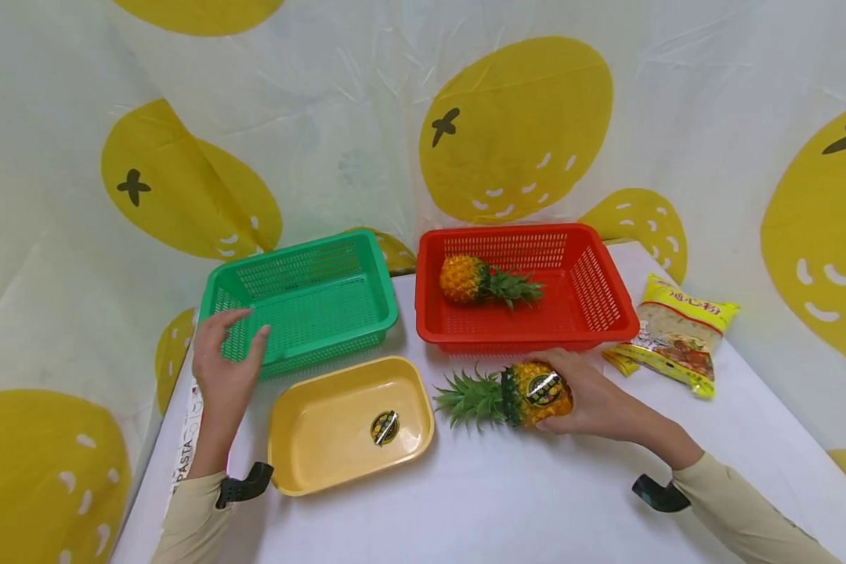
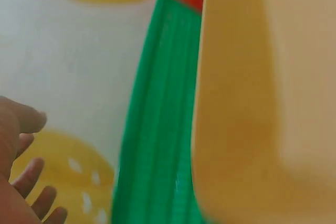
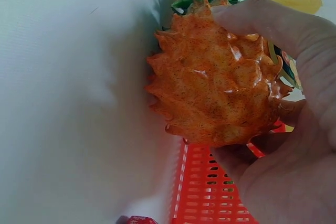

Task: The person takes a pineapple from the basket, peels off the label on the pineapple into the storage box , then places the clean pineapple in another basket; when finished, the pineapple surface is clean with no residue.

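Observation:
My right hand (image 1: 592,395) grips a small pineapple (image 1: 518,403) by its orange body, thumb on one side and fingers on the other. The fruit lies on its side on the white cloth, its green crown pointing left and a dark round sticker on its upper side. In the right wrist view, the spiky skin of the pineapple (image 3: 210,87) fills the grasp. My left hand (image 1: 229,384) hovers by the left side of the green basket (image 1: 317,309), thumb and fingers spread apart, holding nothing. A yellow tray (image 1: 324,423) with a round sticker inside stands between the hands.
Behind the gripped fruit stands a red basket (image 1: 522,341), with another pineapple (image 1: 461,278) lying in it. To its right is a yellow-and-clear food bag (image 1: 680,329). A patterned curtain (image 1: 338,117) hangs along the table's back edge.

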The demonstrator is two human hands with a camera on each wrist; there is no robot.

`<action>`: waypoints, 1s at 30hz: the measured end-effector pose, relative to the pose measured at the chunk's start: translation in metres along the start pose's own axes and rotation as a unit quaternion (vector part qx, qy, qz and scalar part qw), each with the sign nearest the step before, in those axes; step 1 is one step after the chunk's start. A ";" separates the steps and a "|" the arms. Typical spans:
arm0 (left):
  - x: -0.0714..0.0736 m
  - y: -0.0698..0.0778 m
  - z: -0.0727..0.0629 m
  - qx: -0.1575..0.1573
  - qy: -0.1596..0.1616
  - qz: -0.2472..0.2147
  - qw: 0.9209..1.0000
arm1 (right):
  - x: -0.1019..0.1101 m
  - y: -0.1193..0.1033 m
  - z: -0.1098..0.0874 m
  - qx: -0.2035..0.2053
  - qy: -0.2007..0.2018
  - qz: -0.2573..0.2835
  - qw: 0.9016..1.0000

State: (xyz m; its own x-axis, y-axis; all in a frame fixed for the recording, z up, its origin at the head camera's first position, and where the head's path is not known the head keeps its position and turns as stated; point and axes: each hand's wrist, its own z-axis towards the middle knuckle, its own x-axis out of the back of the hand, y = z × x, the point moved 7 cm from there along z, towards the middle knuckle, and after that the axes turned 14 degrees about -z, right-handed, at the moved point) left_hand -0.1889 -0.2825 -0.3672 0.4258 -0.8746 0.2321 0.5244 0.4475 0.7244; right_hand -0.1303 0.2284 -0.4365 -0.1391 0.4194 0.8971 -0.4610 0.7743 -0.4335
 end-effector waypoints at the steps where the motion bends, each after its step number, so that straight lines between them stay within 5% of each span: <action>1: -0.011 0.006 0.000 -0.014 -0.019 -0.010 1.000 | 0.000 0.000 0.000 -0.001 -0.001 -0.002 1.000; 7: -0.090 0.054 -0.015 -0.054 -0.151 -0.064 0.985 | 0.000 -0.002 0.000 0.000 -0.002 -0.011 1.000; 14: -0.181 0.112 -0.037 -0.088 -0.311 -0.086 0.942 | 0.000 -0.003 -0.001 0.002 0.000 -0.008 1.000; 23: -0.258 0.140 -0.072 -0.084 -0.423 -0.116 0.895 | 0.000 -0.002 -0.001 0.005 0.006 0.010 1.000; 30: -0.293 0.146 -0.094 -0.075 -0.485 -0.099 0.866 | -0.002 -0.002 -0.001 -0.003 -0.003 0.013 1.000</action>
State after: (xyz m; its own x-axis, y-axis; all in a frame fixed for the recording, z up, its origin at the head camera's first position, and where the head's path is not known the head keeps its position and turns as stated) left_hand -0.1679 0.0561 -0.3906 -0.4643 -0.6506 0.6010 0.6370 0.2262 0.7369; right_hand -0.1283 0.2266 -0.4376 -0.1563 0.4362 0.8862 -0.4516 0.7663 -0.4569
